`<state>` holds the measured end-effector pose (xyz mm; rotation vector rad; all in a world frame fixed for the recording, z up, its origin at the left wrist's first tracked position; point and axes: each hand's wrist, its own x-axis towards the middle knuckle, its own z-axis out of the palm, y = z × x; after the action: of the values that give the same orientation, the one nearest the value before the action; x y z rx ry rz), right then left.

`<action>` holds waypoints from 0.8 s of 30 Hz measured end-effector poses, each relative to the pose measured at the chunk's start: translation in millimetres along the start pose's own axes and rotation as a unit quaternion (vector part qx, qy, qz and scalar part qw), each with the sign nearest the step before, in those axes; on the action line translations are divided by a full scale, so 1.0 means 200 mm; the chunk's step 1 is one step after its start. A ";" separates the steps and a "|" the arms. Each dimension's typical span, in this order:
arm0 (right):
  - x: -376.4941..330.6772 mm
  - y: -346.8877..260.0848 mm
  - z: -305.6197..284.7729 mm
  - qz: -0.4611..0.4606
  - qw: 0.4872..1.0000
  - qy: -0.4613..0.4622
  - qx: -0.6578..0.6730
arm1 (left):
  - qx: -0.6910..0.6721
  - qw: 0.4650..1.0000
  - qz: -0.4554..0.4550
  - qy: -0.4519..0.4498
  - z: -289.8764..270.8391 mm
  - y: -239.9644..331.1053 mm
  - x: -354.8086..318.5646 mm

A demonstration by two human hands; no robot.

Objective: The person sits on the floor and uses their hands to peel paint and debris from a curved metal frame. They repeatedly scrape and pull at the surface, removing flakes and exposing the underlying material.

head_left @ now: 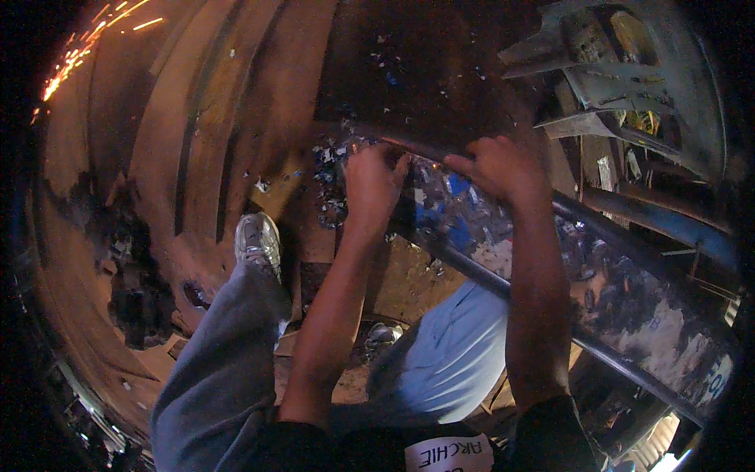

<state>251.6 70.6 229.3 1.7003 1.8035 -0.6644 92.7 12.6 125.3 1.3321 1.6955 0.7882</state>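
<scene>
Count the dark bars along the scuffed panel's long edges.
2. The far bar runs past the left hand and right hand; the near bar crosses beneath the right forearm. The right hand and forearm appear to hide parts of them.

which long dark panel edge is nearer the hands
The far edge, by the left hand and right hand; the near edge lies by the right leg.

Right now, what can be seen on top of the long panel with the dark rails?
Blue, whitish and dark scraps or patches show on the panel between its rails; which, I cannot tell. The right forearm crosses over, hiding whatever lies beneath it.
</scene>
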 end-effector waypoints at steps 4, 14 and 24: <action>0.00 0.00 0.01 0.009 1.000 -0.001 0.011 | 0.049 0.999 0.007 -0.003 0.00 0.03 0.00; 0.01 -0.02 0.00 0.015 1.000 -0.007 -0.006 | 0.097 0.989 0.079 -0.074 -0.01 0.01 0.07; 0.05 0.02 0.05 -0.010 0.999 0.025 -0.019 | 0.088 0.990 0.061 -0.091 0.01 0.01 0.10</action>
<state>256.4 70.6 216.1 1.6898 1.8588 -0.5981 93.2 31.3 121.0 1.5915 1.5783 0.5753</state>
